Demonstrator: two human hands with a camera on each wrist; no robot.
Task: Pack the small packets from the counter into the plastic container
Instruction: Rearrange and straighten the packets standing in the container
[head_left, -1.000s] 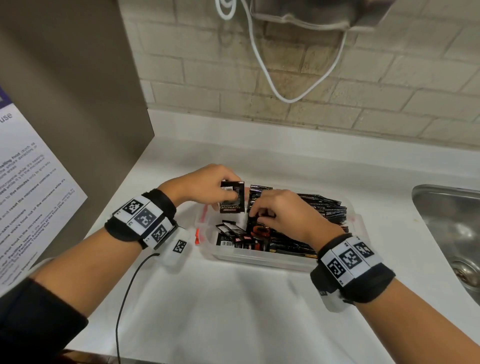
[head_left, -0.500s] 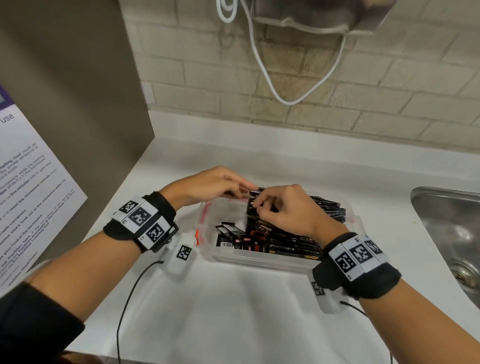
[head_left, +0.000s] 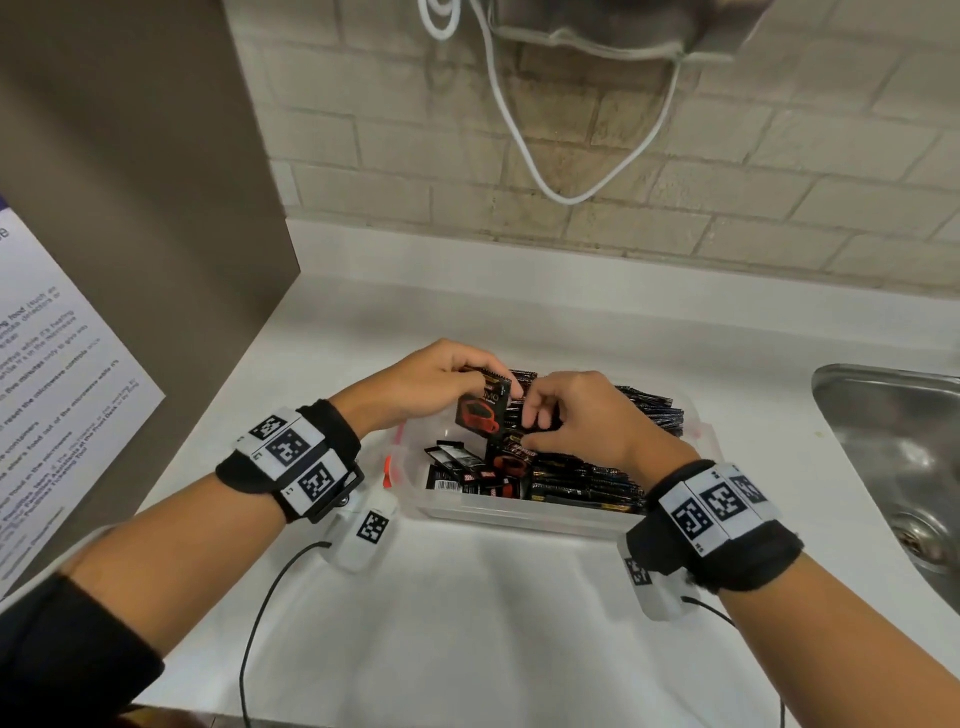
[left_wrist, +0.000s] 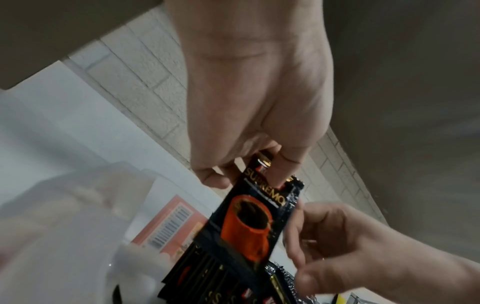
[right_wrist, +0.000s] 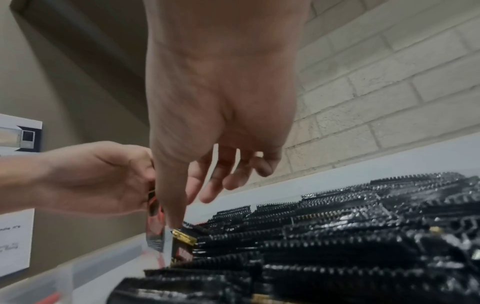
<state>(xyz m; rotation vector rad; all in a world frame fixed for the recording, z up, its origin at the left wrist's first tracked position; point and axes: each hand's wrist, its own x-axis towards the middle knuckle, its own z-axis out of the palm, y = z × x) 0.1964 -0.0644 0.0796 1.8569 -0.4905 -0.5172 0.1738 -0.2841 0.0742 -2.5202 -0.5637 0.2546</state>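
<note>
Fingers (head_left: 470, 371) of the left hand (head_left: 421, 384) pinch the top edge of a black packet (head_left: 480, 410) printed with a red cup, seen from the head camera; it hangs upright just over the left end of the clear plastic container (head_left: 519, 514) on the white counter (head_left: 467, 613). Close beside those fingers, the right hand (head_left: 582, 415) curls its fingers down among the packed sachets (head_left: 587, 480); whether it grips one is hidden by its own knuckles. Dark sachets fill the container's right part, several lying loose at the left. A steel sink (head_left: 893, 457) is cut off at the right edge, a printed notice (head_left: 52, 405) at the left.

From the left wrist, thumb and fingers (left_wrist: 279, 172) clamp the packet (left_wrist: 249, 224) at its top, partly covering gold lettering that reads SUPREMO above an orange-red cup. The right hand (left_wrist: 350, 242) touches the packet's right edge. Below the fingers, the container's wall (left_wrist: 64, 226) is a pale blur, and an orange barcode label (left_wrist: 168, 224) shows through it.

From the right wrist, the right hand (right_wrist: 221, 115) reaches down, fingers (right_wrist: 221, 181) loosely spread, thumb tip meeting a gold-edged sachet (right_wrist: 183, 238); a firm grip cannot be made out. The left hand (right_wrist: 98, 176) sits just left of it, the held packet mostly hidden behind the thumb. Serrated black sachet edges (right_wrist: 337, 236) crowd the lower right, blurred up close.
</note>
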